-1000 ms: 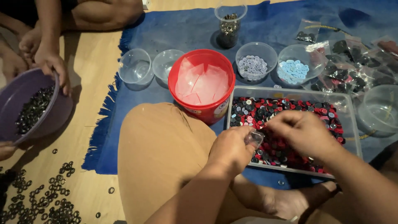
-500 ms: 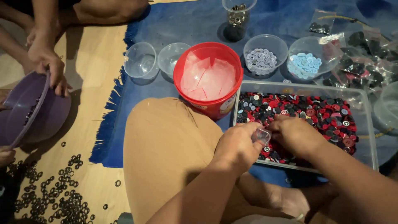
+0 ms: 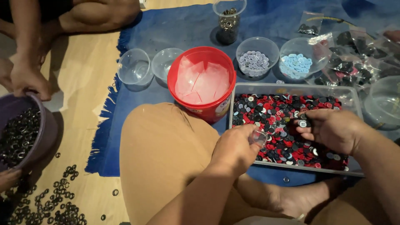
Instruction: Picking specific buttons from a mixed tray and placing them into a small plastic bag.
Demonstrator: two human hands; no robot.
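I sit on the wooden floor [image 3: 83, 112] with a blue rug [image 3: 175, 25] before my knees. On the rug stands a red bucket [image 3: 201, 83] lined with pale plastic, and just to its right lies a clear rectangular tray [image 3: 291, 87] filled with red, black and grey buttons [image 3: 275, 121]. Behind them stand small clear bowls; one holds grey buttons [image 3: 253, 62] and one holds light blue buttons [image 3: 296, 65]. At the far left another person's hand [image 3: 27, 81] grips a purple bowl [image 3: 39, 137] of dark metal rings.

My left hand [image 3: 235, 148] hovers over the tray's near left edge, its fingers pinching a small clear plastic bag [image 3: 258, 136]. My right hand [image 3: 331, 129] rests over the buttons, its fingers pressed together on a single black button [image 3: 303, 123].

Handling judgement: each button is light, rigid and smooth, so it likely slips easily. Grip it by its rim between thumb and forefinger. The bag is thin and limp; hold it at the mouth.
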